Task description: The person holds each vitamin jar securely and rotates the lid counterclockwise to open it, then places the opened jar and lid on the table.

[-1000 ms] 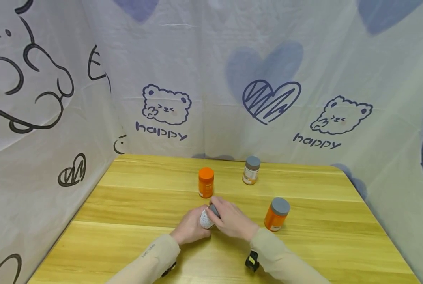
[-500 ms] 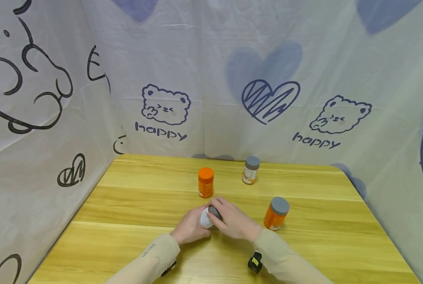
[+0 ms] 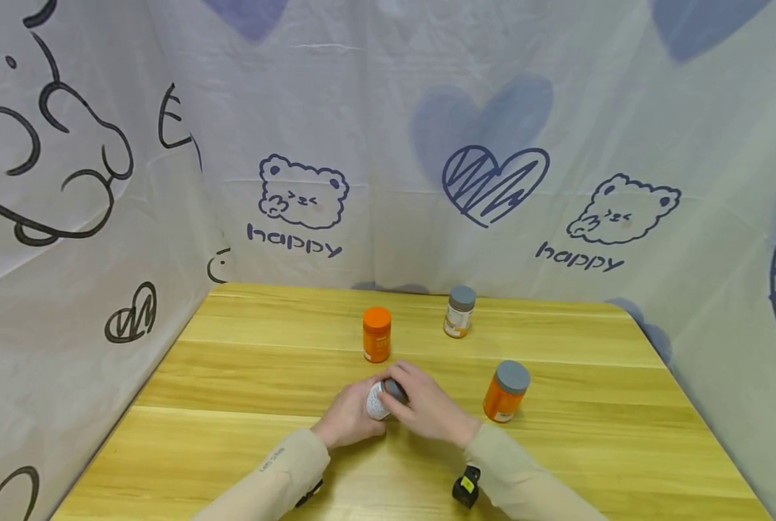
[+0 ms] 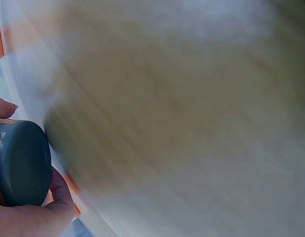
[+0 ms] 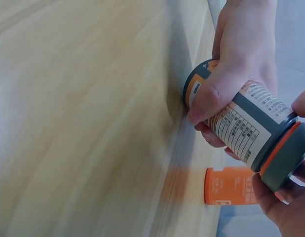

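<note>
Slightly shifted since a second earlier, our right hand (image 3: 428, 407) pinched the dark lid (image 5: 286, 160) of the tilted bottle (image 3: 376, 403), while our left hand (image 3: 345, 415) was wrapped around it. We had it between both hands over the table (image 3: 251, 362), near the orange-capped jar (image 3: 377, 339).

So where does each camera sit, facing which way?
Head: worn on the head, facing forward and down at the wooden table; both beige sleeves, left hand and right hand show.
Left wrist: worn there, looking at the round dark end of a cylindrical, white-labelled bottle; fingers show at left.
Right wrist: worn there, looking at the bottle's white label; both hands show.
Head and right wrist share hands and bottle.
</note>
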